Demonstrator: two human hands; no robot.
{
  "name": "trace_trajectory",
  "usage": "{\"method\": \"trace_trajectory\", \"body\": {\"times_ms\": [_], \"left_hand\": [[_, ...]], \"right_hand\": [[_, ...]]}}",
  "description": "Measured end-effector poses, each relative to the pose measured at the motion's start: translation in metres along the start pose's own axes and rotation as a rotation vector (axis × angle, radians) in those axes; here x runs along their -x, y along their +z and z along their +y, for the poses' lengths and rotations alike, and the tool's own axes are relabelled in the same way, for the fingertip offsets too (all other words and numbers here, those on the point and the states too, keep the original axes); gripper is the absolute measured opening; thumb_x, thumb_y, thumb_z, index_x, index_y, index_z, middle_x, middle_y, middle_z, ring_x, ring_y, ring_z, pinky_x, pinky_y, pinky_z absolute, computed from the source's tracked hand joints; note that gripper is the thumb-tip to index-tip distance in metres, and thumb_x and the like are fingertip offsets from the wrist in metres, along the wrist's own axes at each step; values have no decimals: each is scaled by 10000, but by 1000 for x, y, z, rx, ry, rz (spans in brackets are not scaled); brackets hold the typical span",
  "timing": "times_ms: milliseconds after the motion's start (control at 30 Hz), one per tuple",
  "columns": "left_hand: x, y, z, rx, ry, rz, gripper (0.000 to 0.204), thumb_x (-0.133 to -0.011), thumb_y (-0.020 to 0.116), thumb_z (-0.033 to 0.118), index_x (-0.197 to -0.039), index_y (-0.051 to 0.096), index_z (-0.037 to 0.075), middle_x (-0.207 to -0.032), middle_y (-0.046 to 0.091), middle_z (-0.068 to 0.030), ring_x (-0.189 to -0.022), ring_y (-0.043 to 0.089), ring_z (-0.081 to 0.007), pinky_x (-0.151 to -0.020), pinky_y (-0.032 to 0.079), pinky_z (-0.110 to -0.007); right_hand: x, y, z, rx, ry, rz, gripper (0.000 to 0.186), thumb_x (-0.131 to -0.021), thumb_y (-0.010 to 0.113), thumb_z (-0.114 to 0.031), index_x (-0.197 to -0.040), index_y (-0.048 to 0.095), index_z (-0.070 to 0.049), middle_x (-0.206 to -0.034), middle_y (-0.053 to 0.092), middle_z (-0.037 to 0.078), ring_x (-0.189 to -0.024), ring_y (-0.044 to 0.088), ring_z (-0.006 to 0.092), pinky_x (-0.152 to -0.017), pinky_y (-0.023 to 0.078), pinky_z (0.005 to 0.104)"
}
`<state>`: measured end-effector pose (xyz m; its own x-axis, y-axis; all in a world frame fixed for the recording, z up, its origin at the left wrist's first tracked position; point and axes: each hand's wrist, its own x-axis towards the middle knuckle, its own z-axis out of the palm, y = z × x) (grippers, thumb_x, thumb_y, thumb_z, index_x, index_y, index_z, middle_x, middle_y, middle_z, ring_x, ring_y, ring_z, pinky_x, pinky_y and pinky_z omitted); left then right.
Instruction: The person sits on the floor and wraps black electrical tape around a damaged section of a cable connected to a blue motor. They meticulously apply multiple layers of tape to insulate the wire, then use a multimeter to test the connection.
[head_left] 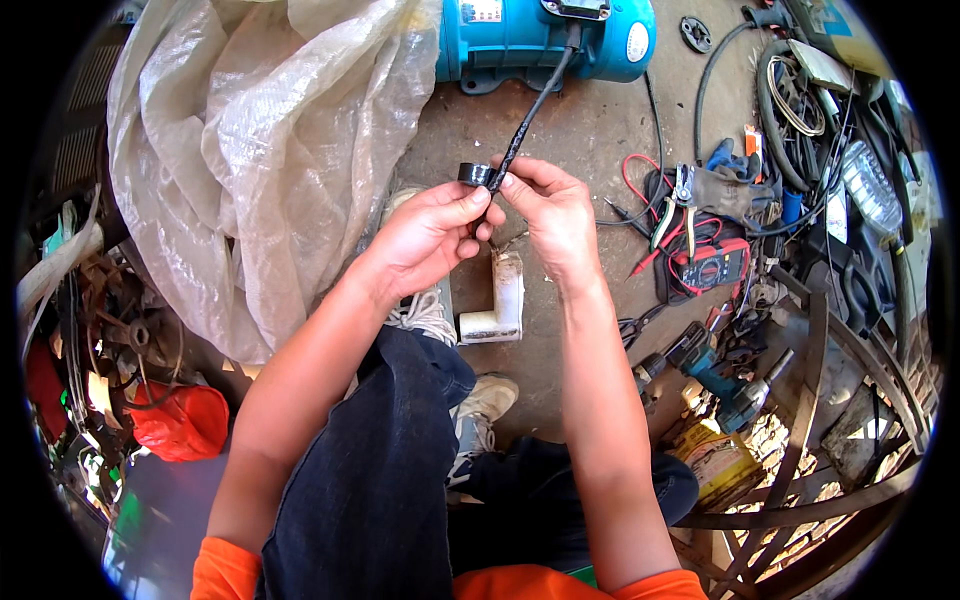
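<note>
A black cable (545, 97) runs down from the top of a blue electric motor (510, 40) to my two hands. Its lower stretch looks wrapped in shiny black tape. My left hand (440, 222) is closed round the cable's lower part, thumb pressed on it. Just above the left thumb sits a roll of black electrical tape (475, 174), close against the cable. My right hand (548, 210) pinches the cable from the other side, thumb and forefinger together. The cable's lower end is mostly hidden by my fingers.
Translucent plastic sheeting (270, 140) covers the left. A white elbow pipe (497, 305) lies below my hands. At right are wire strippers (676, 210), a red multimeter (712, 267), gloves (735, 185), a teal power drill (715, 375) and a metal frame (800, 420). A red bag (180, 420) lies at left.
</note>
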<state>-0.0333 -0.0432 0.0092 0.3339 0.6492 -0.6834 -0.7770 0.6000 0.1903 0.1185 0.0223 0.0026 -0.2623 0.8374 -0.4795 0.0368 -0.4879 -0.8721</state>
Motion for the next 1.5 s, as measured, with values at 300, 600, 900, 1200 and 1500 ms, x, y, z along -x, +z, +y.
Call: {"method": "trace_trajectory", "body": {"times_ms": [300, 600, 900, 1200, 1500], "left_hand": [[4, 16, -10, -432, 298, 154, 268, -957, 571, 138, -1195, 509, 30, -832, 578, -3, -726, 522, -50, -568, 387, -197], [8, 8, -10, -340, 212, 35, 291, -970, 557, 160, -1220, 562, 10, -894, 626, -10, -748, 535, -60, -608, 408, -176], [6, -3, -4, 128, -89, -45, 200, -974, 546, 157, -1125, 586, 32, -939, 626, -20, -777, 554, -87, -610, 445, -204], [8, 11, -13, -170, 246, 129, 421, -949, 577, 92, -1315, 374, 135, -910, 601, -14, -734, 542, -66, -585, 424, -199], [10, 3, -13, -482, 265, 141, 210, -994, 518, 173, -1128, 574, 22, -894, 616, -13, -700, 519, -52, -581, 405, -183]], "right_hand": [[14, 20, -49, 805, -442, -150, 389, -751, 730, -97, -1125, 649, -25, -945, 668, 124, -866, 613, 264, -751, 491, 354], [44, 3, -13, -32, 40, 178, 265, -878, 688, -107, -1083, 660, 58, -830, 684, 49, -761, 603, 73, -687, 487, 217], [18, -4, 2, -239, 219, -135, 226, -884, 643, -70, -1079, 668, 43, -891, 658, 37, -773, 595, 110, -750, 480, 252], [24, 20, -56, 818, -706, -41, 328, -757, 693, -83, -1079, 665, -32, -991, 650, 111, -853, 597, 262, -771, 491, 350], [59, 17, -21, 73, -67, 150, 267, -846, 705, -87, -1085, 658, 21, -845, 669, 49, -747, 589, 99, -701, 486, 241]]}}
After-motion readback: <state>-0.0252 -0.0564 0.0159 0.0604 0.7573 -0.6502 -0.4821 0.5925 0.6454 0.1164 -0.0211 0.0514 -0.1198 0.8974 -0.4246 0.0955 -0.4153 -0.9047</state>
